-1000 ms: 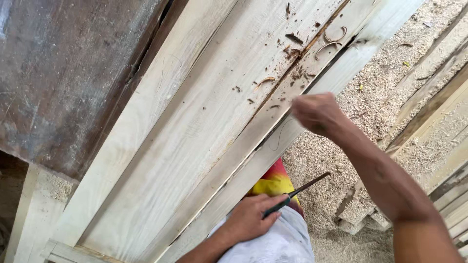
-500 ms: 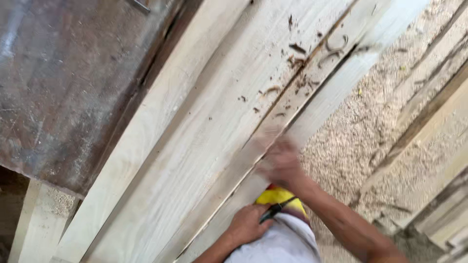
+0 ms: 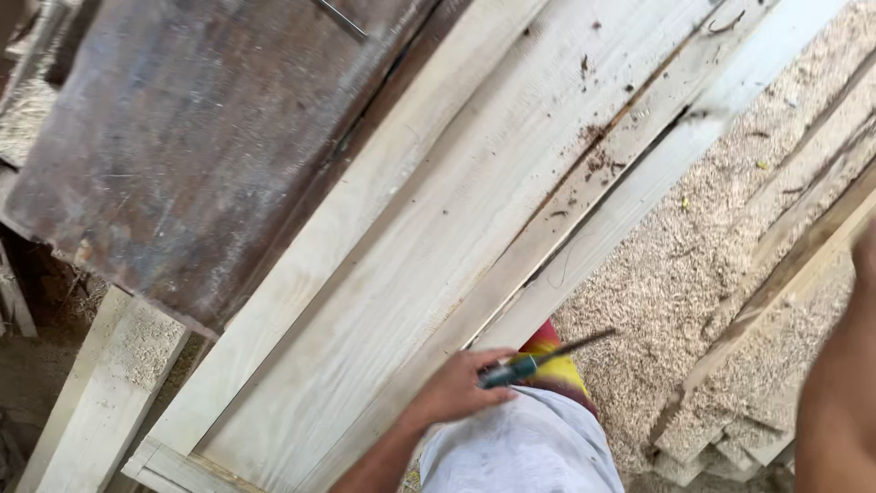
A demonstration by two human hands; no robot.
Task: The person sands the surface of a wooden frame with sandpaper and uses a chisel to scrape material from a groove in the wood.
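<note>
My left hand [image 3: 456, 391] is closed around a thin tool [image 3: 538, 358] with a teal handle and a dark, narrow shaft that points right. The hand rests against the lower edge of a pale wooden panel [image 3: 429, 265] made of long boards running diagonally. Dark chips and bark crumbs [image 3: 598, 155] lie along a seam near the panel's upper end. Only my right forearm [image 3: 844, 383] shows, at the right edge; the hand itself is out of view. Grey shorts and a red and yellow cloth [image 3: 547, 351] sit below the left hand.
A dark, rusty sheet [image 3: 192, 146] covers the upper left, overlapping the panel. Sawdust [image 3: 675, 265] blankets the ground at the right, where several rough planks [image 3: 785, 274] are stacked. A pale beam [image 3: 100, 383] lies at the lower left.
My right hand, which was on the panel's edge, has drawn back and left the view; only the forearm remains. The left hand still holds the tool. The view has shifted down the panel.
</note>
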